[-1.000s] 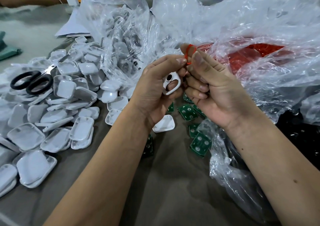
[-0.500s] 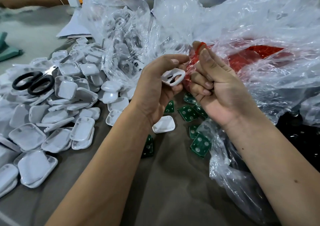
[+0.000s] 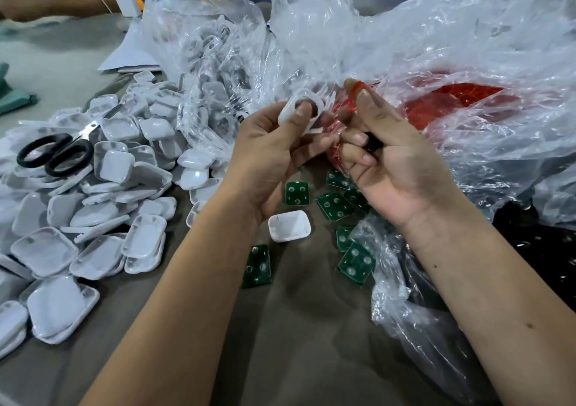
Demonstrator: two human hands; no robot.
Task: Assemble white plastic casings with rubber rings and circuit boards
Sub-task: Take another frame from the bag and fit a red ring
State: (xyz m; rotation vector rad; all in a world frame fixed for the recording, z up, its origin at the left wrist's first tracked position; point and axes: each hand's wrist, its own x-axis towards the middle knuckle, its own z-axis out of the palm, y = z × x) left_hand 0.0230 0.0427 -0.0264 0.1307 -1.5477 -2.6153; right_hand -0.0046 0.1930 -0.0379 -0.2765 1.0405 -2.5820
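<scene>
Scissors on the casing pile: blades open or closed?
Closed, or nearly so. The black-handled scissors lie flat on the white casings, handle loops side by side and the blades showing as one strip.

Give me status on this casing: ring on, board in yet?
Done: nothing visibly finished; no assembled unit can be told apart in the pile of white shells. In hand: left hand holds the white casing frame, right hand pinches a red rubber ring beside it, not yet seated. Left: seat the ring, then add a green circuit board; these lie loose on the table.
</scene>
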